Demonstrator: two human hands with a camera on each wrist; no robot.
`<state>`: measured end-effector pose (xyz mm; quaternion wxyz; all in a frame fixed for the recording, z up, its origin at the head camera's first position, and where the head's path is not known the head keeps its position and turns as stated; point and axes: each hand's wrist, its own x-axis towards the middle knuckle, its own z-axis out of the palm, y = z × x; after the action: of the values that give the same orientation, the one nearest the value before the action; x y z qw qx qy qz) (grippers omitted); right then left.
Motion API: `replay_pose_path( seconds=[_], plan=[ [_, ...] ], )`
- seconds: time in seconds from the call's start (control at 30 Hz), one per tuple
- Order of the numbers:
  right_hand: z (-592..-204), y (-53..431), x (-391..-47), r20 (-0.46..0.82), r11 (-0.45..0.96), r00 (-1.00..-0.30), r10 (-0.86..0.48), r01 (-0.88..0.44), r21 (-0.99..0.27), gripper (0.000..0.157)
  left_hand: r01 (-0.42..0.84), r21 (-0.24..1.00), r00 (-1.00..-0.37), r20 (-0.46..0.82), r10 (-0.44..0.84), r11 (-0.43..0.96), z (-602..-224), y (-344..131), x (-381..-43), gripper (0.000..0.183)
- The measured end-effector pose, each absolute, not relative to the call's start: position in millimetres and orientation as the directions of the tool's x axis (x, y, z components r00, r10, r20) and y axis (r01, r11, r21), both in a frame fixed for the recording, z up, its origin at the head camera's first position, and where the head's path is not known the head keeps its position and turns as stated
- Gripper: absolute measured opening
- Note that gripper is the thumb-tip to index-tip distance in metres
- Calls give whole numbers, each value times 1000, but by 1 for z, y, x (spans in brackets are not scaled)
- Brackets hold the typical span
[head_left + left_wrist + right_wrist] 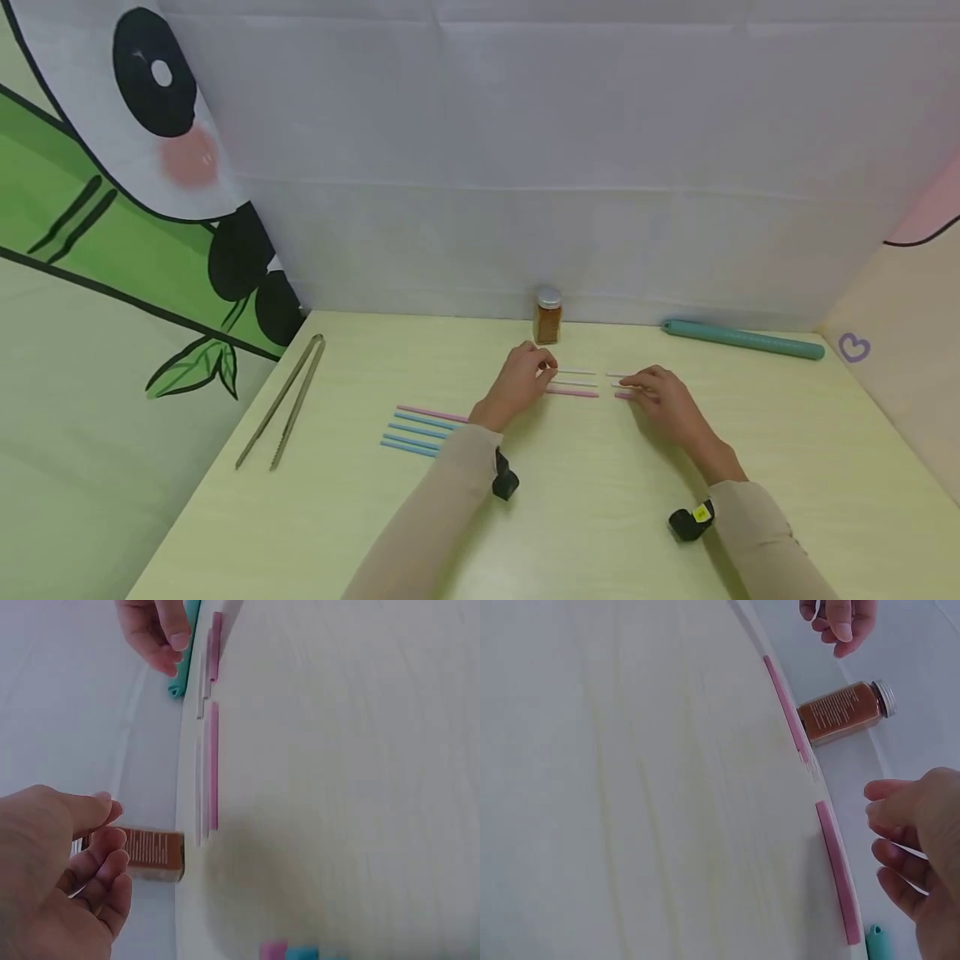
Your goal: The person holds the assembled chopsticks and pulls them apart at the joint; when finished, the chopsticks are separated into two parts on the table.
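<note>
My left hand (520,382) hovers at the left ends of a short row of thin sticks, its fingers loosely bent with nothing between them. That row has a pink straw (573,393) nearest me and white sticks (576,384) behind it. To its right, across a small gap, lies a similar row with another pink straw (840,874). My right hand (670,402) is over this second row, fingers relaxed and overlapping the sticks in the head view. No object shows in its fingers in the right wrist view (922,847).
Blue straws (414,431) and a pink one lie beside my left forearm. Metal tongs (288,404) rest at the table's left. A jar of brown powder (548,318) stands at the back, with a teal rod (742,339) along the back right edge.
</note>
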<state>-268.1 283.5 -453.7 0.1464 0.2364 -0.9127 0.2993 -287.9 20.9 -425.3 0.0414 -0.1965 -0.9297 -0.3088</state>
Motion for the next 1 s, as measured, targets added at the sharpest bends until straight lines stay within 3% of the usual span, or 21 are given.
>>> replay_pose_path(
  seconds=[0.2,0.63,1.0],
  plan=[
    [-451,266,-267,436,630,-819,-373,-568,-529,21,377,589,-925,197,326,715,-417,-29,-281,14],
    [-456,200,-261,314,564,-843,-437,-529,-634,22,316,583,-945,124,302,749,-422,-144,-264,15],
    [-464,136,-252,281,469,-826,-488,-520,-714,20,255,656,-944,11,329,710,-441,-181,-249,12]
  ],
)
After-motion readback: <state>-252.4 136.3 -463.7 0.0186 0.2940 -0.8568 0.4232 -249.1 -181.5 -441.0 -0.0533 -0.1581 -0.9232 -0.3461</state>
